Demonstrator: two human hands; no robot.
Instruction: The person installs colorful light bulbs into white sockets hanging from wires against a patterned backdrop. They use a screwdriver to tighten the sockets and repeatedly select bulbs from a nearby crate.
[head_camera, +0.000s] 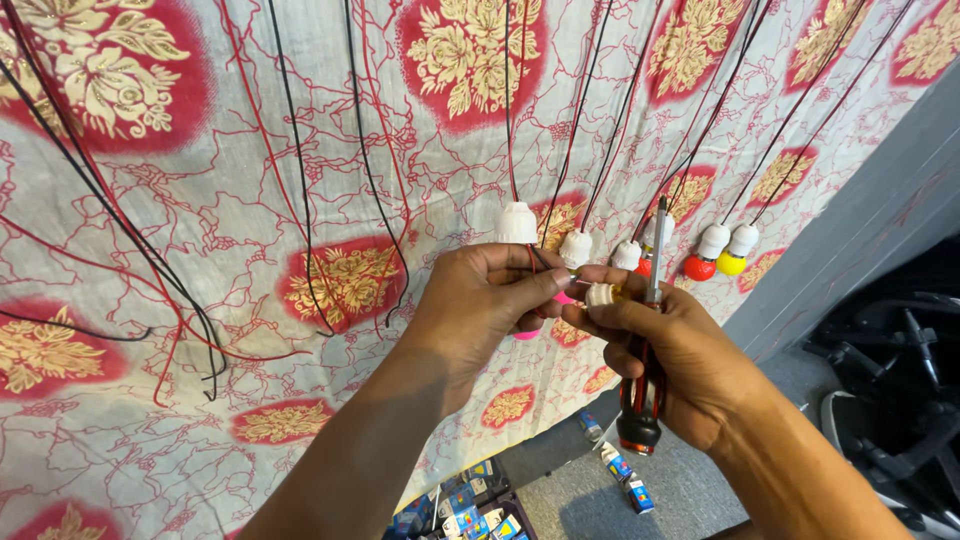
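Where the patterned cloth (250, 200) fills most of the view, white with a red vein pattern and red medallions bearing gold flowers, thin black and red wires (300, 180) run down across it. Against that cloth, right of its middle, a row of small lamp holders (517, 224) hangs from the wire ends, each a ribbed white cap; further right along the cloth two of them carry round bulbs, one red (699, 268) and one yellow (731, 264).

Both hands meet just below that row, in front of the cloth. The left hand (480, 305) is curled, its thumb and fingertips pinched on a red and a black wire end (545, 262) coming from the holder above, with a pink bulb (527, 334) partly hidden beneath its fingers. The right hand (680, 360) is closed around a screwdriver (645, 370) with a black and red handle, the shaft pointing up in front of the cloth and the butt hanging below the palm. Its forefinger and thumb also grip a small cream-white socket piece (600, 294), touching the left fingertips.

Below the cloth's lower edge, on the grey floor (580, 500), lie small blue and yellow boxes (625, 478).
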